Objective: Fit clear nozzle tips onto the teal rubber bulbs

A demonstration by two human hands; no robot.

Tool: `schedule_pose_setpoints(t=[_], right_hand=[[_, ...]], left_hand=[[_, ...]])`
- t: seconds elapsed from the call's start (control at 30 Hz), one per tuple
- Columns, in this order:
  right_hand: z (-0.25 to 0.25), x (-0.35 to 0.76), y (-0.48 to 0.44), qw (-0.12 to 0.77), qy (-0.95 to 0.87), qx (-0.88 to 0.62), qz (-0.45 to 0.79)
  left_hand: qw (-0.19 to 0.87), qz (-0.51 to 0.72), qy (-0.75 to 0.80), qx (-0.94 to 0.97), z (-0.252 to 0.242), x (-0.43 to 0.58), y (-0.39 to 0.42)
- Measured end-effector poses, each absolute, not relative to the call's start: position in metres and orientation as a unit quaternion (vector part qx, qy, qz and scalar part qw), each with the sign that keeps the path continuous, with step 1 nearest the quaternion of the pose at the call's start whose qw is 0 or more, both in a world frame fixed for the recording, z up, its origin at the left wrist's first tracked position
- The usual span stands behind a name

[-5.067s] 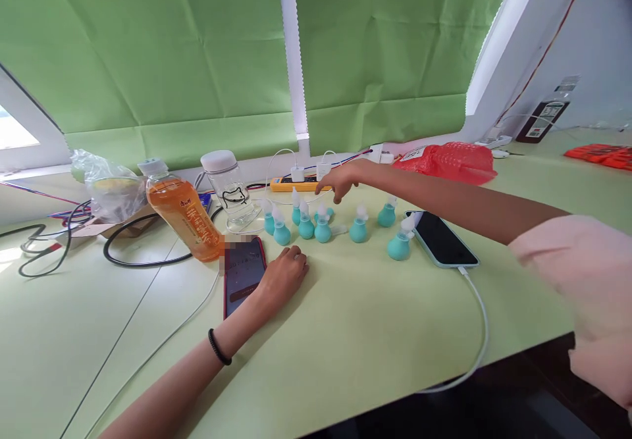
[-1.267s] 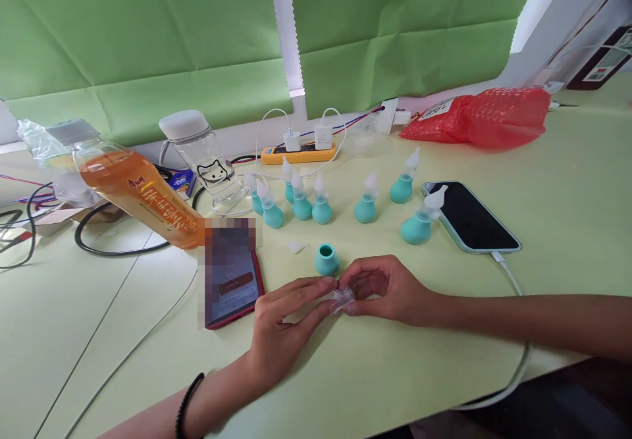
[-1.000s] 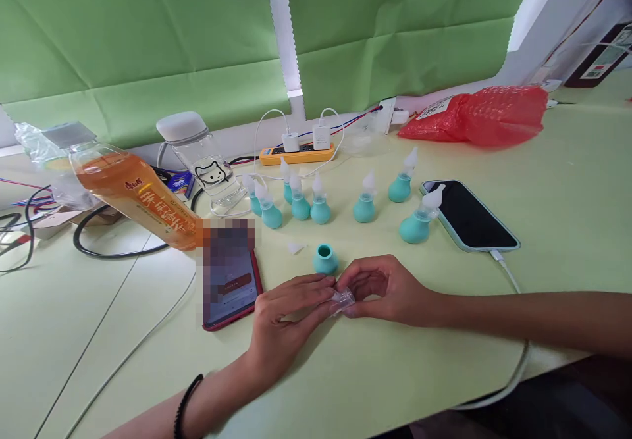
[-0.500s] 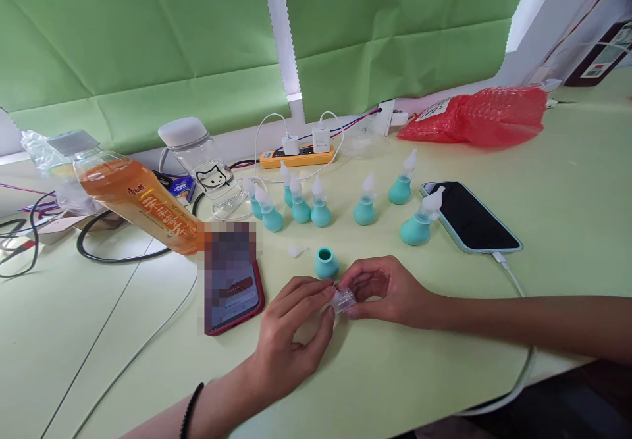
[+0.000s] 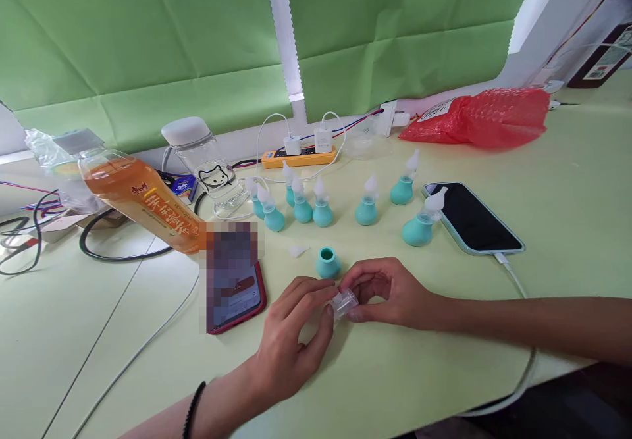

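A small clear plastic connector piece is gripped between both my hands, low over the table. My left hand pinches its left end with thumb and fingers; my right hand holds the right end. Just behind them stands an open teal rubber bulb with its dark mouth upward. Left of that bulb lies a small translucent tip. Farther back are several teal bulbs with clear pointed nozzles fitted, such as one nasal aspirator upright and another aspirator leaning toward a phone.
A red-cased phone lies left of my hands, beside a tea bottle. A clear water bottle, an orange power strip and a red bubble-wrap bag line the back. A charging phone lies at right.
My hands keep nearly the same pose around the clear piece, which has turned slightly between the fingers. The whole view has shifted a little; the bulbs stand as before.
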State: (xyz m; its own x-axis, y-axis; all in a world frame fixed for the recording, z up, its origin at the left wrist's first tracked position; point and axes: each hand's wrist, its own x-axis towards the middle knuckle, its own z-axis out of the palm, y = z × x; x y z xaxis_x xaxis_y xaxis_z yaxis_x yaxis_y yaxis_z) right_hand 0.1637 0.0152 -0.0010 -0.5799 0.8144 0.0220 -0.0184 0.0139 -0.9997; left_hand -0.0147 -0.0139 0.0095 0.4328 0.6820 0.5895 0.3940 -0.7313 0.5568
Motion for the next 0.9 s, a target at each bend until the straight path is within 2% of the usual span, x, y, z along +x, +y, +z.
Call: schedule_pose_setpoints(t=[0.9], right_hand=[[0.0002, 0.1633, 0.0146, 0.336, -0.622, -0.339, 0.621]], left_hand=[[0.216, 0.443, 0.325, 0.807, 0.0103, -0.0149, -0.0107]])
